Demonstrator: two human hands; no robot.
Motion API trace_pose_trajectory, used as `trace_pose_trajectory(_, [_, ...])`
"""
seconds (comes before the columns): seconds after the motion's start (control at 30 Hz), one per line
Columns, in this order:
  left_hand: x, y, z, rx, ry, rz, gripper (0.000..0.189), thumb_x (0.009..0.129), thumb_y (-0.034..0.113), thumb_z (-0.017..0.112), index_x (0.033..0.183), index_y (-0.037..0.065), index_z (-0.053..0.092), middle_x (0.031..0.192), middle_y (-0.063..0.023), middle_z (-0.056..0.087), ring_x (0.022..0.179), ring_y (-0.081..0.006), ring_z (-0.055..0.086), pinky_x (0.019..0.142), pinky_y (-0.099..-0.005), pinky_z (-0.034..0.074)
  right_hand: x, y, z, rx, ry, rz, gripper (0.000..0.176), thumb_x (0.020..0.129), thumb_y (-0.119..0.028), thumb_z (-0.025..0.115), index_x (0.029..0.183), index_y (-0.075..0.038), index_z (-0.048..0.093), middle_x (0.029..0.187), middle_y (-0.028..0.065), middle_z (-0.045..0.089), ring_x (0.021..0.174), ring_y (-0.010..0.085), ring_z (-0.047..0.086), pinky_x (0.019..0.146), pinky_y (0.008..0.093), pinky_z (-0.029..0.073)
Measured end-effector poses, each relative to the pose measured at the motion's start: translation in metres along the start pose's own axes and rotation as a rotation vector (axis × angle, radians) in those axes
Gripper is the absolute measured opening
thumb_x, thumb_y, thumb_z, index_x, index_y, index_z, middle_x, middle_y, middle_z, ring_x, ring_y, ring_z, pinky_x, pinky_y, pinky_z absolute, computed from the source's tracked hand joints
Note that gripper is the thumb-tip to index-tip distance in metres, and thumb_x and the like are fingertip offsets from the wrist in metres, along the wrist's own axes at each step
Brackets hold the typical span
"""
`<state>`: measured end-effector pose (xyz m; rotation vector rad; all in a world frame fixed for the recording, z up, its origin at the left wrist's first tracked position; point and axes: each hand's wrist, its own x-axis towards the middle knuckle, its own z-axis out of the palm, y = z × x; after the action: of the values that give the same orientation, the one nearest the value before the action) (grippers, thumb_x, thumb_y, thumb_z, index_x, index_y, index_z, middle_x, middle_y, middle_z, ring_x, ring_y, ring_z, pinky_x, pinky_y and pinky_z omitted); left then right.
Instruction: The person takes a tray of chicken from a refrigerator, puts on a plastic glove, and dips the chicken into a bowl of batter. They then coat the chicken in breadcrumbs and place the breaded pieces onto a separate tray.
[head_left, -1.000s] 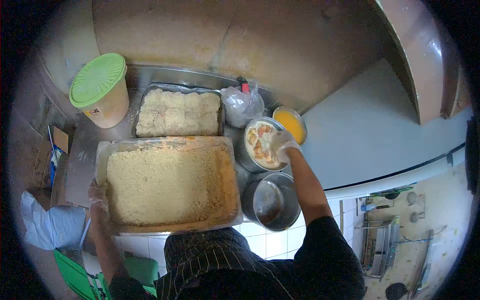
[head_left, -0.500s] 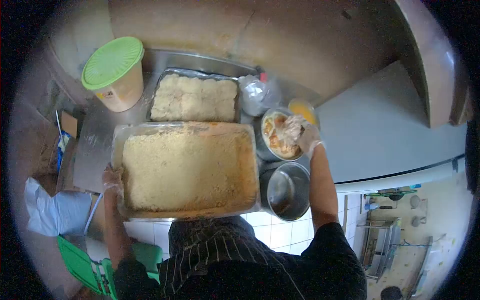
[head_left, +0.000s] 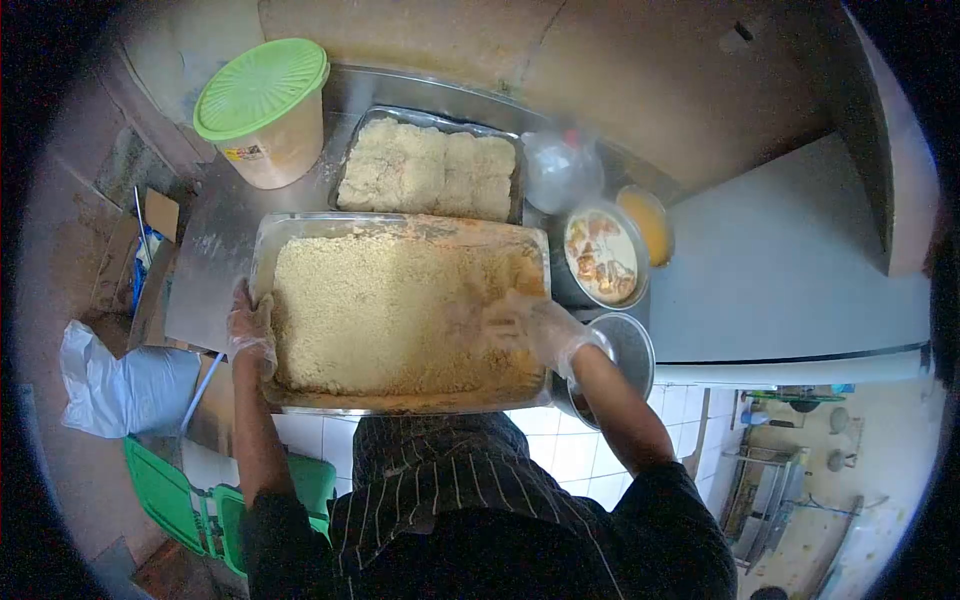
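Observation:
In front of me lies a large rectangular metal tray (head_left: 400,401) of pale breading crumbs (head_left: 350,310), darker orange-brown toward its right end. My left hand (head_left: 252,328), in a clear plastic glove, grips the tray's left rim. My right hand (head_left: 540,330), gloved too, is over the crumbs at the right end; its fingers are smeared by motion. Just beyond it stands a metal bowl (head_left: 606,256) with pieces in creamy white and orange liquid. Below that bowl is a second metal pot (head_left: 640,352), partly behind my right forearm.
Behind the tray sits a smaller dark pan (head_left: 519,190) packed with crumb-coated pieces (head_left: 425,168). A green-lidded tub (head_left: 262,115) stands at the back left. Right of the pan are a clear plastic bag (head_left: 562,172) and a container of yellow-orange liquid (head_left: 648,228). A white surface (head_left: 780,270) borders the right.
My right hand has moved from the bowl of creamy liquid, where it held a dripping pale piece, left and down to the crumbs. My left hand stays at the tray's left rim. The view has shifted.

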<state>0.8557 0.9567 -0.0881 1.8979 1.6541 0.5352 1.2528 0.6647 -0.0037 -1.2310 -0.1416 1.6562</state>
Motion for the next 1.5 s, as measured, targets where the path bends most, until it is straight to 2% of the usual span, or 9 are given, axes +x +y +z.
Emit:
trace_pose_trajectory(0.2, [-0.025, 0.019, 0.017, 0.181, 0.285, 0.525, 0.050, 0.092, 0.027, 0.055, 0.137, 0.006, 0.045, 0.134, -0.0234, 0.049, 0.128, -0.0372, 0.042, 0.108, -0.0395, 0.035, -0.078, -0.043, 0.021, -0.020, 0.113, -0.277, 0.067, 0.097, -0.049, 0.043, 0.133, 0.007, 0.041, 0.130, 0.0202, 0.053, 0.121, 0.0297, 0.052, 0.099, 0.0384, 0.045])
trace_pose_trajectory(0.53, [-0.090, 0.093, 0.120, 0.413, -0.513, 0.227, 0.061, 0.095, 0.045, 0.047, 0.139, 0.004, 0.039, 0.128, -0.0199, 0.052, 0.110, -0.0297, 0.056, 0.094, -0.0397, 0.044, -0.142, 0.051, -0.085, 0.365, 0.550, -0.518, 0.053, 0.100, -0.038, 0.037, 0.130, 0.004, 0.047, 0.126, 0.0171, 0.057, 0.114, 0.0269, 0.056, 0.098, 0.0386, 0.046])
trace_pose_trajectory(0.67, [-0.079, 0.029, 0.232, 0.937, 0.776, 0.794, 0.063, 0.099, 0.047, 0.040, 0.143, 0.004, 0.033, 0.134, -0.0199, 0.046, 0.114, -0.0292, 0.052, 0.097, -0.0379, 0.040, -0.128, 0.077, -0.137, 0.367, 0.669, -0.301, 0.048, 0.095, -0.044, 0.049, 0.123, -0.005, 0.054, 0.112, 0.0140, 0.061, 0.098, 0.0282, 0.061, 0.089, 0.0405, 0.050])
trace_pose_trajectory(0.73, [-0.085, 0.028, 0.255, 0.326, -0.019, 0.506, 0.065, 0.098, 0.049, 0.039, 0.145, 0.004, 0.030, 0.143, -0.0206, 0.037, 0.121, -0.0315, 0.047, 0.104, -0.0385, 0.034, -0.123, 0.076, -0.150, 0.374, 0.663, -0.246, 0.045, 0.094, -0.046, 0.053, 0.118, -0.009, 0.057, 0.104, 0.0124, 0.063, 0.086, 0.0286, 0.062, 0.081, 0.0428, 0.052])
trace_pose_trajectory(0.83, [-0.120, 0.134, 0.194, -0.102, -0.575, -0.045, 0.064, 0.098, 0.049, 0.038, 0.145, 0.005, 0.032, 0.149, -0.0197, 0.029, 0.129, -0.0341, 0.040, 0.110, -0.0386, 0.027, -0.124, 0.073, -0.164, 0.390, 0.648, -0.160, 0.042, 0.093, -0.047, 0.055, 0.116, -0.012, 0.056, 0.101, 0.0095, 0.062, 0.081, 0.0285, 0.060, 0.077, 0.0471, 0.052])
trace_pose_trajectory(1.0, [-0.146, 0.199, 0.158, -0.240, -0.737, 0.056, 0.068, 0.094, 0.050, 0.045, 0.145, 0.007, 0.033, 0.151, -0.0212, 0.028, 0.139, -0.0369, 0.027, 0.116, -0.0372, 0.019, -0.116, 0.075, -0.165, 0.241, 0.571, -0.229, 0.044, 0.095, -0.049, 0.047, 0.115, -0.011, 0.057, 0.097, 0.0080, 0.062, 0.084, 0.0271, 0.059, 0.082, 0.0457, 0.050])
trace_pose_trajectory(1.3, [-0.165, 0.206, 0.217, 0.540, -0.300, 0.871, 0.066, 0.094, 0.049, 0.040, 0.149, 0.014, 0.027, 0.153, -0.0214, 0.024, 0.138, -0.0431, 0.026, 0.113, -0.0573, 0.011, -0.111, 0.093, -0.188, 0.327, 0.426, -0.239, 0.033, 0.098, -0.027, 0.046, 0.123, -0.006, 0.051, 0.110, 0.0130, 0.062, 0.093, 0.0259, 0.062, 0.083, 0.0453, 0.053])
trace_pose_trajectory(1.4, [-0.134, 0.215, 0.219, 0.589, -0.408, 0.968, 0.067, 0.092, 0.053, 0.043, 0.146, 0.014, 0.035, 0.149, -0.0217, 0.033, 0.135, -0.0393, 0.034, 0.112, -0.0532, 0.020, -0.107, 0.096, -0.191, 0.182, 0.437, -0.233, 0.033, 0.098, -0.016, 0.041, 0.129, -0.004, 0.046, 0.118, 0.0135, 0.060, 0.102, 0.0263, 0.061, 0.088, 0.0445, 0.052])
trace_pose_trajectory(1.5, [-0.084, 0.282, 0.205, 0.621, -1.086, 0.530, 0.068, 0.090, 0.055, 0.048, 0.143, 0.012, 0.039, 0.145, -0.0199, 0.041, 0.134, -0.0327, 0.039, 0.111, -0.0464, 0.027, -0.102, 0.099, -0.197, -0.045, 0.385, -0.245, 0.035, 0.098, -0.011, 0.036, 0.132, -0.004, 0.044, 0.124, 0.0127, 0.058, 0.108, 0.0261, 0.060, 0.092, 0.0434, 0.051])
